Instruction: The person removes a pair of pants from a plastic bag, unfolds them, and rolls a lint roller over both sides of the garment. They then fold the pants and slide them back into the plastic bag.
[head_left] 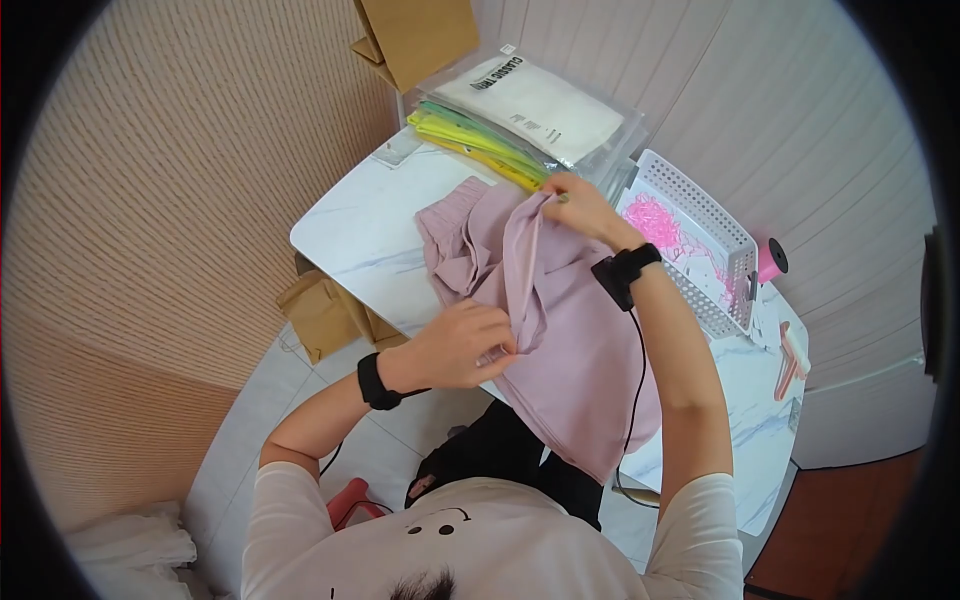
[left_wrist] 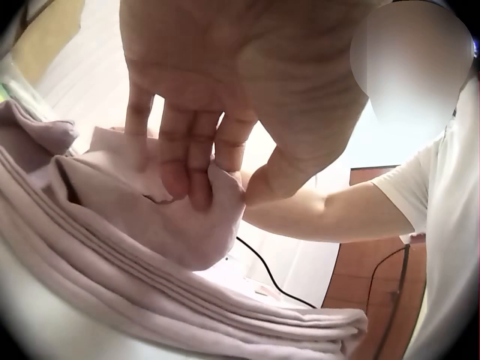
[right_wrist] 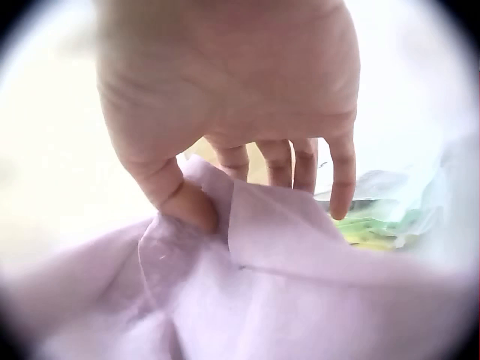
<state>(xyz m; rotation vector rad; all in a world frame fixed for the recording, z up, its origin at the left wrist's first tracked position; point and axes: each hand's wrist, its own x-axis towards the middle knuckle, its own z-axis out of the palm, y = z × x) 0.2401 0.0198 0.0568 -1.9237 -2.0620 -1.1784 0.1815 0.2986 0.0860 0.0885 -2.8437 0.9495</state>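
A pale pink garment with a gathered elastic end lies across the table and hangs over its near edge. In the head view, my left hand pinches the near end of a raised fold. The left wrist view shows its thumb and fingers closed on the cloth. Farther back, my right hand grips the other end of this fold, beside the stacked packages. The right wrist view has the thumb on the near side of the cloth, with the fingers behind it.
Bagged clothes are stacked at the back of the marble-patterned table. To the right stand a white basket with pink shreds and a pink ribbon spool. Brown paper bags sit below the left edge.
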